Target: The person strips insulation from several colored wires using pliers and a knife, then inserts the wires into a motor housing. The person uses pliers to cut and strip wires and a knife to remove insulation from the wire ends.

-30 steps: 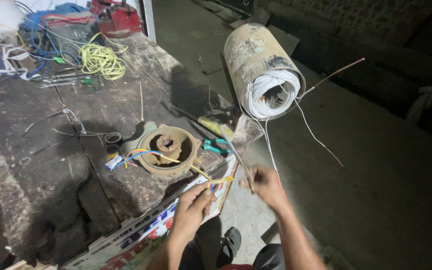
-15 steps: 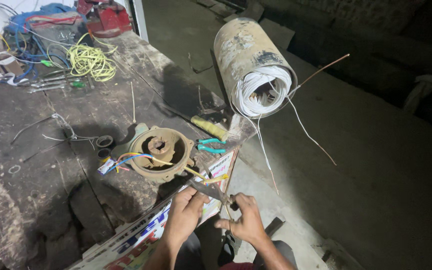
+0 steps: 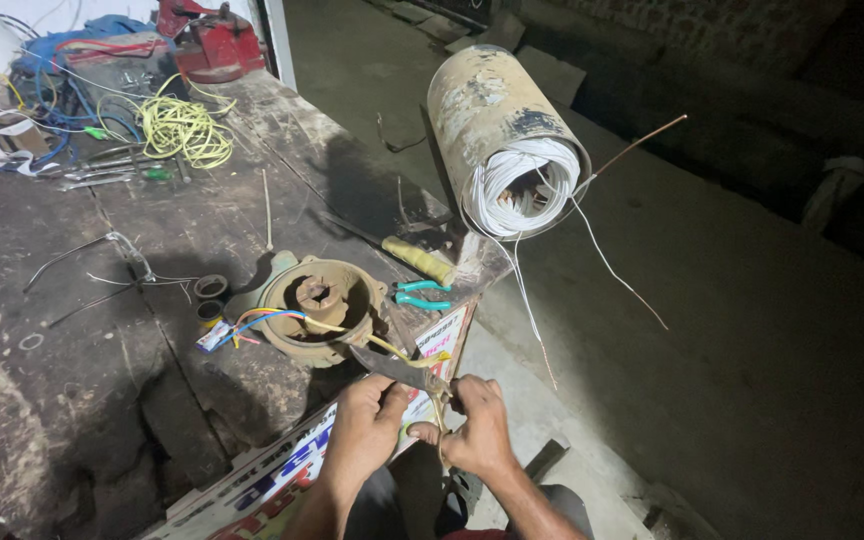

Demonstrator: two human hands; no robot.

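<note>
Nearest, both hands meet at the desk's [image 3: 102, 400] front edge: left hand [image 3: 367, 425] closed round the handle of a dark knife [image 3: 392, 367], right hand [image 3: 477, 430] pinching a thin yellow wire [image 3: 392, 348] taut against the blade, likely so the edge can bite its covering. The wire runs back to a rusty round motor housing [image 3: 324, 305] just beyond, coloured leads spilling from its left side. Beside it, green-handled pliers [image 3: 420, 293] and a yellow-handled screwdriver [image 3: 414, 258], within reach. Further, a drum [image 3: 497, 120] on its side, white wire [image 3: 522, 185] coiled inside, strands trailing down. Far back, yellow-green cable tangle [image 3: 180, 128], red vise [image 3: 207, 40].
</note>
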